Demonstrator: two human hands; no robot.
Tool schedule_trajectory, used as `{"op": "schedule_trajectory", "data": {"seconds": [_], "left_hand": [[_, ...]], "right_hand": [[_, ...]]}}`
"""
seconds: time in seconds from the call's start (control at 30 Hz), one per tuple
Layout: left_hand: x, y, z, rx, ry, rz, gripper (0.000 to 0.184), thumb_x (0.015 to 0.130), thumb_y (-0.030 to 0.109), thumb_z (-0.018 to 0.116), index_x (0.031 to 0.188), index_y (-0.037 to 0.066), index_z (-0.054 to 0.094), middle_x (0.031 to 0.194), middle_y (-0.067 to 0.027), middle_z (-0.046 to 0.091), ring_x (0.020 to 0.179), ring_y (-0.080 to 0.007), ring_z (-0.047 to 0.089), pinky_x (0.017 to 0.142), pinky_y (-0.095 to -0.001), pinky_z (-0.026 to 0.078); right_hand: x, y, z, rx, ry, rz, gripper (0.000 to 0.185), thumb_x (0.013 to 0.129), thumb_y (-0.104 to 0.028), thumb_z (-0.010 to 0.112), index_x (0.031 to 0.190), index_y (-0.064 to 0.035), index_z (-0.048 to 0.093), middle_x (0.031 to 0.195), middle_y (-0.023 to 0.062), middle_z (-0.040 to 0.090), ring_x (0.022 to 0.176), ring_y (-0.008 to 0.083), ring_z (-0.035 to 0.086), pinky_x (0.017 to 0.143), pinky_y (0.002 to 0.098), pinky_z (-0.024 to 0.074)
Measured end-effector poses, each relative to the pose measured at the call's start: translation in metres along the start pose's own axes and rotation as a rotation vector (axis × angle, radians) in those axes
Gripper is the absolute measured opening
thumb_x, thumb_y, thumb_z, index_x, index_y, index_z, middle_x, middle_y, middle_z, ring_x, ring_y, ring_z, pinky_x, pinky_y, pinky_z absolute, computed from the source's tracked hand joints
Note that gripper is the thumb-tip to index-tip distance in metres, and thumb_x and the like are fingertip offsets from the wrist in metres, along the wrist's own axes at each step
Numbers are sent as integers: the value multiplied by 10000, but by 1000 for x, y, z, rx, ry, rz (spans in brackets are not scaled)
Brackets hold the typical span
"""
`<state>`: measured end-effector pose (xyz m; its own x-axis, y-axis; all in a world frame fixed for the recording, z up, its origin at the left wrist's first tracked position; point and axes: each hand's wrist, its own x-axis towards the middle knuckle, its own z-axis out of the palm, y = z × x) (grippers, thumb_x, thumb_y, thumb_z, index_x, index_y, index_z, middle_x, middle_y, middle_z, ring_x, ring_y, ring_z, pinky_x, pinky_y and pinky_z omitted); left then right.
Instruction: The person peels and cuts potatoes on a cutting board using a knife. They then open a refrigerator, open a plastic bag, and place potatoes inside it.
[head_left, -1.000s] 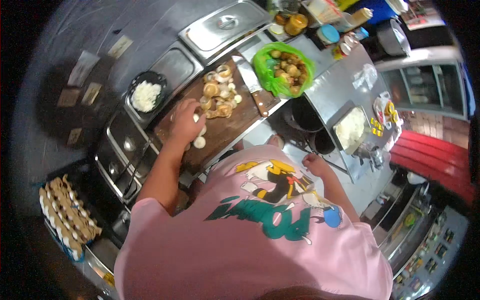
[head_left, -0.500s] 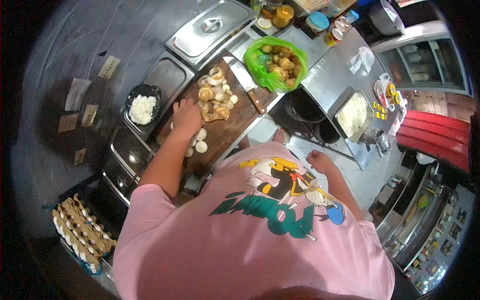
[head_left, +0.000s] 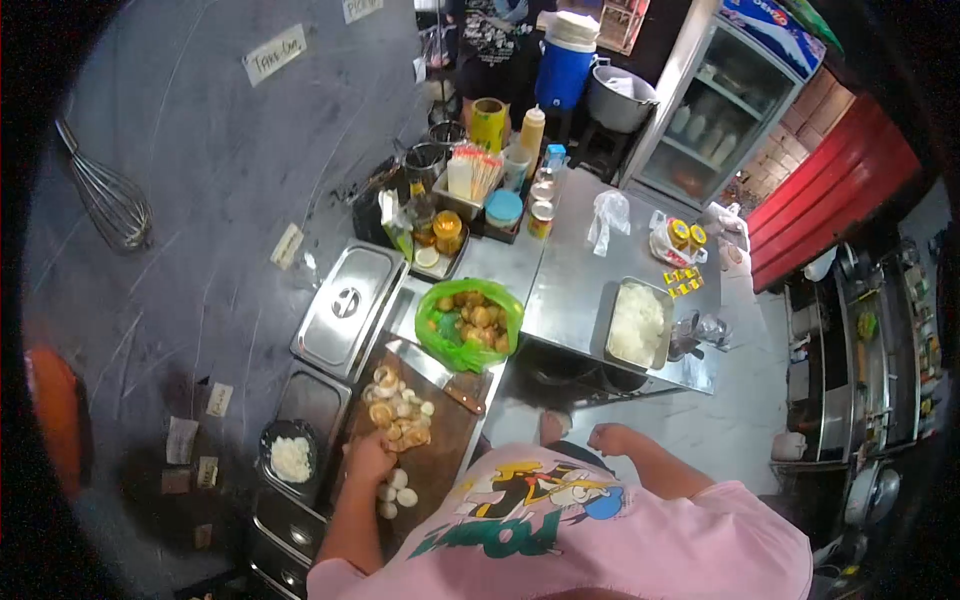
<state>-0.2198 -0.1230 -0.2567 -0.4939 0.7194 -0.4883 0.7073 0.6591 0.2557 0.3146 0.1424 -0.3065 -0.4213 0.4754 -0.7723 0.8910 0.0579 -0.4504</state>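
My left hand [head_left: 370,459] is over the left side of the wooden cutting board [head_left: 436,463]. Its fingers curl downward, and whatever they hold is hidden beneath them. Peeled white onions [head_left: 399,488] lie beside that wrist. Just beyond the hand is a pile of onion skins and trimmings [head_left: 404,420]. A knife [head_left: 440,379] with a wooden handle rests across the board's far end. Against it stands a green plastic bag [head_left: 436,345] of brown, unpeeled onions [head_left: 482,320]. My right hand [head_left: 610,438] hangs away from the board, fingers loosely curled with nothing visible in them.
A black bowl of chopped white food [head_left: 291,459] sits left of the board, near a lidded steel pan [head_left: 347,303]. On the right-hand steel counter are a tray of white food [head_left: 640,323] and yellow-lidded jars [head_left: 687,236]. A person [head_left: 487,50] stands at the back.
My view has tilted up, bringing the back counter, fridge and a person into sight. My left hand remains by the onions, its fingers more curled. The right hand still hangs at my side.
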Motion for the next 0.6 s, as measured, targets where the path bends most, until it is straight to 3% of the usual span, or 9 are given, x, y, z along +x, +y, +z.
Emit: {"op": "schedule_trajectory", "data": {"seconds": [0.07,0.23,0.33,0.47,0.53,0.57,0.6], "left_hand": [[0,-8,0,-35,-20,-1,387,819,352,779,1127,118,761,1143,-153,767,1187,-359,667,1057,-550,438],[-15,5,-29,-17,-19,-65,406,805,332,793,1172,159,766,1126,-81,790,1217,-318,670,1110,-528,425],[-16,3,-24,-73,-66,-81,387,807,310,804,1166,169,768,1107,-51,797,1210,-301,678,1097,-513,447],[-15,11,-13,-52,-95,-55,351,809,284,812,1136,165,764,1055,-51,799,1117,-309,714,1023,-475,522],[-10,11,-8,-68,-127,-44,375,809,292,804,1158,163,761,1051,-65,803,1075,-324,734,994,-461,547],[-12,14,-7,-77,-111,-16,381,819,304,792,1171,163,759,1066,-82,803,1089,-328,734,1001,-466,543],[-12,17,-7,-87,-95,11,387,829,316,780,1184,164,757,1082,-100,803,1103,-332,735,1009,-470,538]], "right_hand": [[7,12,3,-60,-121,90,389,978,-399,653,1072,-29,725,1010,115,774,792,207,766,704,374,613],[13,25,-2,-19,-270,317,434,996,-369,622,1217,-2,689,1142,128,783,918,255,790,663,439,635],[16,30,-5,-12,-208,324,435,996,-373,625,1247,-23,685,1192,133,778,934,260,789,670,444,635],[23,19,-15,-59,-193,252,362,1014,-319,593,1233,-46,689,1208,137,769,929,250,796,656,425,645],[35,25,-15,-189,-194,40,381,1033,-326,545,1097,3,725,1060,113,779,842,239,797,631,430,640],[46,30,-15,-237,-234,-8,381,1047,-332,529,1201,-21,687,1075,123,773,869,240,799,637,419,647],[45,27,-18,-235,-225,-7,381,1047,-332,529,1201,-21,687,1075,123,773,869,240,799,637,419,647]]}}
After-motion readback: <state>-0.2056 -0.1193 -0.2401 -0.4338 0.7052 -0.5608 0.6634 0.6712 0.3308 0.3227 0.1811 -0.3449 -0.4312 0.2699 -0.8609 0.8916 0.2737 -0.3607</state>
